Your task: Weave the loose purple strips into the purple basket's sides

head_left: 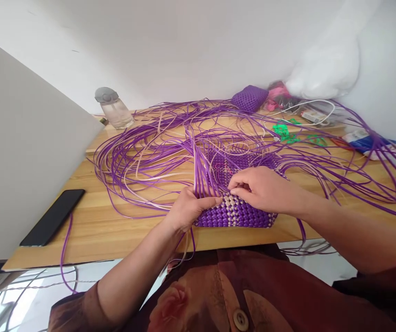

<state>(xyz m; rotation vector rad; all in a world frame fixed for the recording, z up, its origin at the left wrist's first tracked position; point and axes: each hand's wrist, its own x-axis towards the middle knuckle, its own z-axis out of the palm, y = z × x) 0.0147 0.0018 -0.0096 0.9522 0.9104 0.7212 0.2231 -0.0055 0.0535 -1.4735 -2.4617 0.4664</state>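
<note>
A half-woven basket (249,216) of purple and beige plastic cord lies at the table's front edge. Long loose purple and beige cords (142,133) fan out from it over the table. My left hand (193,207) grips the basket's left end, its thumb lying along the upper woven edge and cords rising beside the fingers. On the top edge right of the beige stripe, my right hand (256,186) is closed in a pinch, thumb against forefinger. What lies between those fingertips is too small to make out.
A black phone (53,217) lies at left, a clear bottle with grey lid (115,108) behind it. At the back right are a purple woven piece (249,98), green cord (285,132), a white bag (326,69) and a blue-white packet (367,142). Cords hang over the front edge.
</note>
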